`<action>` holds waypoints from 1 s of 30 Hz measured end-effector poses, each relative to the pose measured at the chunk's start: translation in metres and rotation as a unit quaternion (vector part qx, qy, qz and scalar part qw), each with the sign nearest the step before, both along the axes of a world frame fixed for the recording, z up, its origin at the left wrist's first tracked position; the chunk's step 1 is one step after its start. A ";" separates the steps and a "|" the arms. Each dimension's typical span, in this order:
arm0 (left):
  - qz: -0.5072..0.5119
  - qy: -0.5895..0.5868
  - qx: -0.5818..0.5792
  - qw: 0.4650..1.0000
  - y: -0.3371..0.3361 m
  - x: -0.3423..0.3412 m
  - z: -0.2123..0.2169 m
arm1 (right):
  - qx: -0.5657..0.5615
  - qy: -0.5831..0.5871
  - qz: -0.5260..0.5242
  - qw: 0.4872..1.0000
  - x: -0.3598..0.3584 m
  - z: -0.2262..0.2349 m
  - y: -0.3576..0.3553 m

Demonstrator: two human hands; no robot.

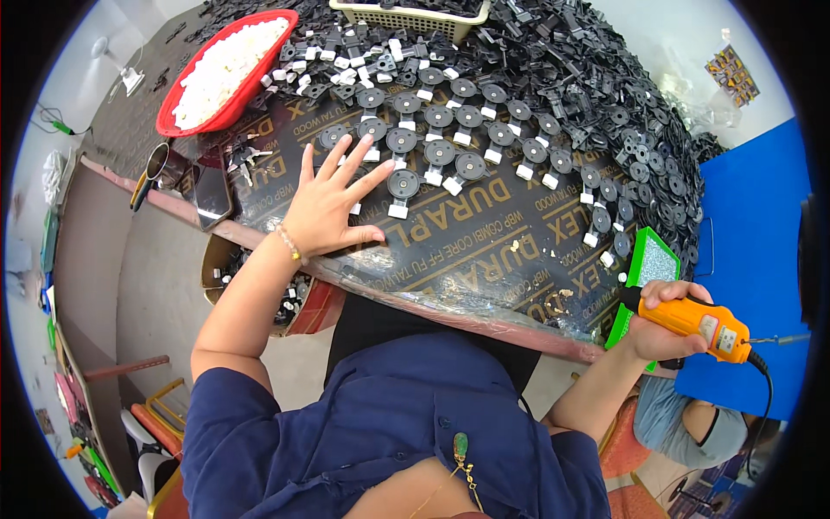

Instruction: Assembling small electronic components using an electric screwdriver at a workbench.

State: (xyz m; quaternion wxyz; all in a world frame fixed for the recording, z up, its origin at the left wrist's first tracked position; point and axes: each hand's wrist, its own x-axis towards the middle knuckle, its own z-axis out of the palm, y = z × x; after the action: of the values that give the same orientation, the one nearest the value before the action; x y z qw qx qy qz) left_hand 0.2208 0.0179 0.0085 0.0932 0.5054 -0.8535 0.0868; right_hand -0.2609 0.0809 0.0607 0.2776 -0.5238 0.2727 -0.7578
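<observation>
Right hand [654, 335] closed around an orange power screwdriver [690, 321], nose near the green tray [639, 258]. Left hand [325, 209] spread wide, palm down, fingers over black wheels [403, 184] on the bench [467, 238]; contact cannot be confirmed. For sound work, the left should steady one wheel, the screwdriver meeting it squarely.

Orange tool [683, 317] partly hidden by right hand [661, 333]; cream basket [415, 19] cut by top edge.

On my remote feed, I locate a dark smartphone [213, 197] between a metal cup [156, 163] at left and a bunch of keys [247, 159]. I identify a blue panel [752, 251] at far right.
</observation>
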 end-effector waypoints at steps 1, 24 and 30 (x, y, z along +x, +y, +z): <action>-0.005 0.002 0.018 1.000 -0.003 -0.001 -0.001 | 0.004 -0.001 -0.008 1.000 -0.003 -0.001 0.001; -0.216 0.014 0.097 0.971 0.031 -0.155 0.001 | 0.008 0.017 -0.123 0.992 -0.041 0.003 0.029; -0.212 0.000 0.090 0.973 0.012 -0.188 0.004 | 0.039 0.059 -0.256 0.964 -0.079 0.000 0.043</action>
State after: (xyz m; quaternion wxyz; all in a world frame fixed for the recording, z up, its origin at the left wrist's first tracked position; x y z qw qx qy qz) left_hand 0.0332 0.0294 0.0120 0.0632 0.3189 -0.9456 -0.0120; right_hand -0.3404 0.1244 0.0612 0.0777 -0.4687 0.4428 -0.7604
